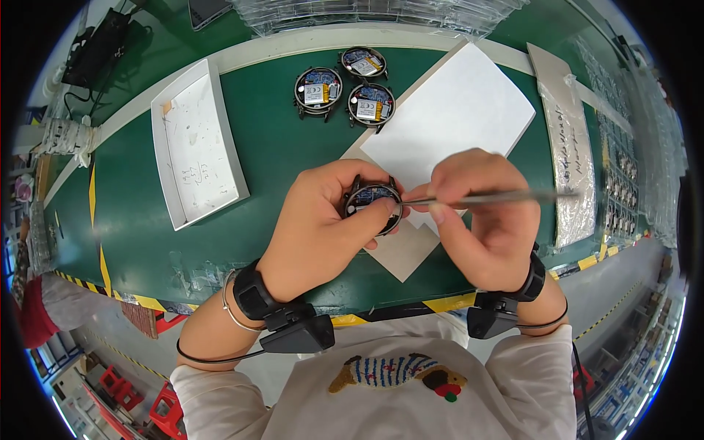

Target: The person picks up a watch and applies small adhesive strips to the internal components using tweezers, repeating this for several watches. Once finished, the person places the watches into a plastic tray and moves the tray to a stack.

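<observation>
My left hand (312, 220) is closed around an opened watch case (375, 195), its thumb pressed on the lower part. Blue circuitry shows inside the round dark case; my thumb covers some of it. In my right hand (493, 227), thumb and fingers pinch slim metal tweezers (513, 196). Their tip reaches the right edge of the case; whether it touches an inner part is too small to tell. Beyond my hands lie three similar opened watch cases, one at left (317, 92), one at the back (364, 63) and one nearer (371, 106), with silver-and-yellow batteries showing.
A shallow white box (229, 139) stands at left on the green table mat (275, 147). White sheets (455, 103) lie on grey cardboard (402, 257) beneath my right hand. At right are a plastic-wrapped board (572, 161) and clear trays of small parts (622, 176). Clear trays (367, 11) are stacked at the back.
</observation>
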The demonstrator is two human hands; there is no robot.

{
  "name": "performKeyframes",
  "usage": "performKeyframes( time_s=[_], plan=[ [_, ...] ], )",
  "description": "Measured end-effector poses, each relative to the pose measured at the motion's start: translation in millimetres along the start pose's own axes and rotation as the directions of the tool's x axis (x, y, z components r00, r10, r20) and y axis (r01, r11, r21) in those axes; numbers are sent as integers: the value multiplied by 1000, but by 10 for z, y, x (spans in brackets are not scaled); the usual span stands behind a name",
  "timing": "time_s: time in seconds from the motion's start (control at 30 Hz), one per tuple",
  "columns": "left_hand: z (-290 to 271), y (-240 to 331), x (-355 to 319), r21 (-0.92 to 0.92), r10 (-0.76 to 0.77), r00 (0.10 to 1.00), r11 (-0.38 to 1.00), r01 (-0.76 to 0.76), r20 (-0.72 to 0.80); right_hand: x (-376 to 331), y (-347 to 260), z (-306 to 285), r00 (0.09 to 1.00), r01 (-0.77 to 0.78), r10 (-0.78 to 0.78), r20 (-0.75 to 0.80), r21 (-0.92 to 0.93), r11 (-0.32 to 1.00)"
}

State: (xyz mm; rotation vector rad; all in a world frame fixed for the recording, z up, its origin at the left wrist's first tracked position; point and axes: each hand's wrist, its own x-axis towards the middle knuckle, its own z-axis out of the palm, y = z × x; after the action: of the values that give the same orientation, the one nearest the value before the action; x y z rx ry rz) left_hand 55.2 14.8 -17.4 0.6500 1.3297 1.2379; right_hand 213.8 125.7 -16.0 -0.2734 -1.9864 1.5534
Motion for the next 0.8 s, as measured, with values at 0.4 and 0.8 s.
performKeyframes(
  time_s=[0.4,0.8],
  plan=[
    [-86,-24,6,-32,14,1000,999,-14,-23,21,-82,-159,973,-16,29,-228,58,998],
    [-156,26,3,-78,64,997,995,-60,42,147,72,-267,879,-411,468,-91,352,841]
  ],
)
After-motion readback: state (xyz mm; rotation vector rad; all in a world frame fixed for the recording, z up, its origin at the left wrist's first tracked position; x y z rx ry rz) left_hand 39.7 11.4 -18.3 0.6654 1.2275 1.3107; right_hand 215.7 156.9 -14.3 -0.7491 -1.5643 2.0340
